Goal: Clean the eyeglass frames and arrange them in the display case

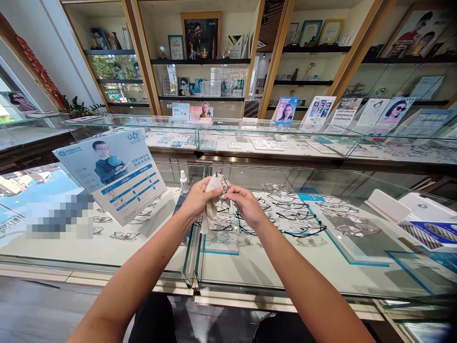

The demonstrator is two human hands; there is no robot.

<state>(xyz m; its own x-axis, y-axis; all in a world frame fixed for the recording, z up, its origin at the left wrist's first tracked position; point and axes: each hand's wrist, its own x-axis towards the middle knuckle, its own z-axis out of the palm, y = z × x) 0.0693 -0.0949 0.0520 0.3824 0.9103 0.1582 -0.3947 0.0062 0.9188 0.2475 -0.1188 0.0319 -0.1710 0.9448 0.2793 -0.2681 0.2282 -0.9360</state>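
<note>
Above the glass counter, my left hand (200, 196) is closed around a pale beige cleaning cloth (211, 216) with small printing on it; the cloth hangs down below the fingers. Thumb and fingertips of my right hand (244, 202) pinch a thin dark part of a pair of eyeglasses (224, 193) at the cloth's right edge. Most of these glasses are hidden by the cloth and fingers. Both hands nearly touch. Behind the left hand, a small white spray bottle (183, 182) stands upright on the counter.
Rows of eyeglass frames (298, 215) lie in the display case (285, 271) under the hands. A tilted blue-and-white sign (110, 176) stands at the left. An open white box (421, 207) sits at the right. Behind are another glass case (235, 138) and shelves (200, 61).
</note>
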